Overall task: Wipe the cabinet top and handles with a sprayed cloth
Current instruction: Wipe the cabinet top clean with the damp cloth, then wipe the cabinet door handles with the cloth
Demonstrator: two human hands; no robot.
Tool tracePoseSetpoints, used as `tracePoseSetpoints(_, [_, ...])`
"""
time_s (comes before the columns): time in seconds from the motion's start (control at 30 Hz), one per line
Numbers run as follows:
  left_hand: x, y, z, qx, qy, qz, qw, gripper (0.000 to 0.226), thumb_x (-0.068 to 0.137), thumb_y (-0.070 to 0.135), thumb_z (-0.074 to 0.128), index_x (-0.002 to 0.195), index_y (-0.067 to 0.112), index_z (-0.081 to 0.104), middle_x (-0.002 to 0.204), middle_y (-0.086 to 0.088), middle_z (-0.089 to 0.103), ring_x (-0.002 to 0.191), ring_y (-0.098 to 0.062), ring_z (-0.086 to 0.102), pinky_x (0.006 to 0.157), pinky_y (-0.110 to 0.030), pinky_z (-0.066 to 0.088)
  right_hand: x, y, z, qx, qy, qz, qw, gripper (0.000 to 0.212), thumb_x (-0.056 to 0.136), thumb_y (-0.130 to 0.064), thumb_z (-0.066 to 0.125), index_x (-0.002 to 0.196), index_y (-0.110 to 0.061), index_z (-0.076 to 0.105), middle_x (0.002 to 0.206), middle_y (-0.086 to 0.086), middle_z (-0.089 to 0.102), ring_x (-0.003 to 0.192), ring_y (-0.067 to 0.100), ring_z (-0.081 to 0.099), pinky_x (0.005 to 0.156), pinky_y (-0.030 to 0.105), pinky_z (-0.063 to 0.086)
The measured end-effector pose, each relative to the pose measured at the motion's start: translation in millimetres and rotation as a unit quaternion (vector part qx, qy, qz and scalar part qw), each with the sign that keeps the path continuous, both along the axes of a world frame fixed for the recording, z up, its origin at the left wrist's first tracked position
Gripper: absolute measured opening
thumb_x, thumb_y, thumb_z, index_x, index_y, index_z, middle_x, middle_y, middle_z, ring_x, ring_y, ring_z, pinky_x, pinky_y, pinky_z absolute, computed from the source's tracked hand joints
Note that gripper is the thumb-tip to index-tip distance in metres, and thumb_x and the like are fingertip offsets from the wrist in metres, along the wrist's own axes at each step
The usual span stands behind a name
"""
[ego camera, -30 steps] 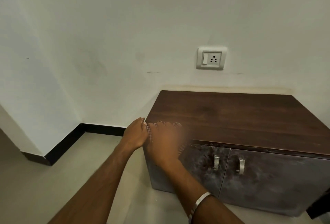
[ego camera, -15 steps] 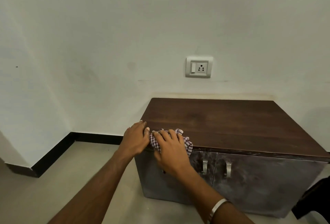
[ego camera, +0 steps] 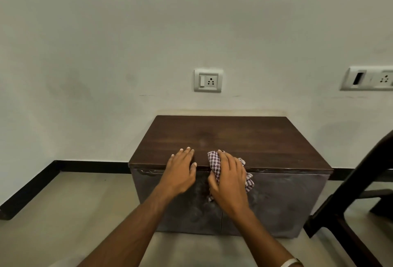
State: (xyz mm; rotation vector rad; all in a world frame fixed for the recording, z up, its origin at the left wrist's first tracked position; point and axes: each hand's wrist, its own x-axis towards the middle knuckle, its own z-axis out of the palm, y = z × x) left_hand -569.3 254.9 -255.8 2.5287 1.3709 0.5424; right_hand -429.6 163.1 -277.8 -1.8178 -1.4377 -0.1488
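Observation:
A low cabinet stands against the wall, with a dark brown wooden top (ego camera: 231, 139) and a grey scuffed front (ego camera: 282, 203). My right hand (ego camera: 230, 178) grips a checked cloth (ego camera: 213, 163) at the top's front edge, near the middle; part of the cloth hangs down over the front. My left hand (ego camera: 180, 171) rests flat on the front edge just left of the cloth, fingers straight. My hands and forearms hide the door handles.
A white socket plate (ego camera: 208, 80) sits on the wall above the cabinet, a second one (ego camera: 370, 78) at the far right. A dark chair (ego camera: 357, 192) stands close to the cabinet's right side. Beige floor and black skirting lie to the left.
Both hands have moved right along the front edge, from the left corner to the middle. The left hand has drawn apart from the right. The view has shifted right.

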Motion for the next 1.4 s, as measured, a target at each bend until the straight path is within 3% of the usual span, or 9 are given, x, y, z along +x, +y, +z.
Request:
tracePoseSetpoints(0.1, [9,-16,-9,0.017,-0.013,-0.015,1.000,0.054,0.102,0.031,0.034,0.153,0.018,0.021,0.161,0.002,0.017,0.149,-0.014,0.009,0.121,-0.036,0.003,-1,-18,-10,0.022,0.076,-0.012,0.997,0.064,0.082,-0.040,0.044,0.142,-0.017,0.040,0.142,0.000,0.045,0.135,0.019,0.034,0.116,0.042,0.025])
tracePoseSetpoints(0.3, [4,-44,-34,0.090,-0.051,-0.070,0.992,0.055,0.099,0.021,0.037,0.152,0.016,0.026,0.160,0.003,0.019,0.148,-0.010,0.008,0.120,-0.025,-0.002,-12,-41,-46,-0.007,0.165,-0.032,0.986,0.058,0.086,-0.036,0.052,0.139,-0.016,0.042,0.137,0.004,0.047,0.128,0.020,0.038,0.107,0.043,0.036])
tracePoseSetpoints(0.5, [6,-58,-46,0.128,-0.107,-0.104,0.980,0.042,0.089,0.009,0.046,0.129,0.011,0.057,0.140,0.001,0.045,0.133,-0.010,0.035,0.113,-0.020,0.028,-8,-46,-66,-0.056,0.262,-0.018,0.963,0.057,0.088,-0.021,0.059,0.141,-0.017,0.039,0.139,0.003,0.046,0.128,0.021,0.036,0.108,0.039,0.034])
tracePoseSetpoints(0.57, [10,-58,-51,0.087,-0.127,-0.103,0.983,0.035,0.089,0.007,0.045,0.121,0.012,0.058,0.127,0.005,0.047,0.121,-0.007,0.041,0.104,-0.017,0.034,-5,-43,-68,-0.067,0.280,-0.012,0.958,0.054,0.088,-0.021,0.060,0.139,-0.019,0.041,0.135,0.003,0.049,0.124,0.020,0.039,0.105,0.038,0.036])
tracePoseSetpoints(0.73, [20,-47,-67,-0.122,-0.230,-0.003,0.965,0.028,0.091,0.006,0.047,0.115,0.012,0.062,0.113,0.000,0.058,0.105,-0.012,0.056,0.095,-0.024,0.045,-9,-32,-79,-0.076,0.273,0.012,0.959,0.055,0.087,-0.021,0.062,0.137,-0.022,0.041,0.133,0.002,0.050,0.122,0.021,0.043,0.103,0.037,0.038])
tracePoseSetpoints(0.8, [25,-41,-73,-0.229,-0.264,0.043,0.936,0.023,0.094,0.009,0.048,0.109,0.014,0.065,0.110,-0.001,0.064,0.102,-0.014,0.060,0.092,-0.025,0.047,-13,-30,-84,-0.066,0.265,0.010,0.962,0.056,0.087,-0.022,0.062,0.139,-0.024,0.040,0.135,0.001,0.047,0.124,0.019,0.041,0.105,0.038,0.038])
tracePoseSetpoints(0.97, [39,-35,-74,-0.431,-0.373,0.080,0.818,0.032,0.102,0.016,0.037,0.090,0.014,0.067,0.089,-0.001,0.067,0.084,-0.011,0.062,0.074,-0.021,0.047,-17,-28,-96,-0.012,0.186,-0.007,0.983,0.059,0.085,-0.017,0.067,0.139,-0.020,0.045,0.136,0.002,0.045,0.126,0.017,0.040,0.106,0.033,0.035])
tracePoseSetpoints(1.13, [45,-35,-77,-0.466,-0.417,0.072,0.777,0.048,0.105,0.027,0.024,0.106,0.001,0.065,0.086,-0.002,0.065,0.082,-0.012,0.060,0.072,-0.024,0.047,-18,-20,-99,0.002,0.107,-0.015,0.994,0.062,0.082,-0.017,0.071,0.139,-0.023,0.048,0.135,0.002,0.045,0.125,0.021,0.041,0.102,0.036,0.039])
tracePoseSetpoints(1.4, [42,-26,-85,-0.463,-0.435,0.076,0.768,0.051,0.105,0.034,0.022,0.089,0.014,0.065,0.091,-0.004,0.065,0.087,-0.015,0.059,0.080,-0.028,0.046,-18,-20,-115,-0.030,-0.012,-0.029,0.999,0.071,0.073,-0.022,0.080,0.138,-0.026,0.050,0.136,0.006,0.047,0.125,0.028,0.042,0.097,0.048,0.045])
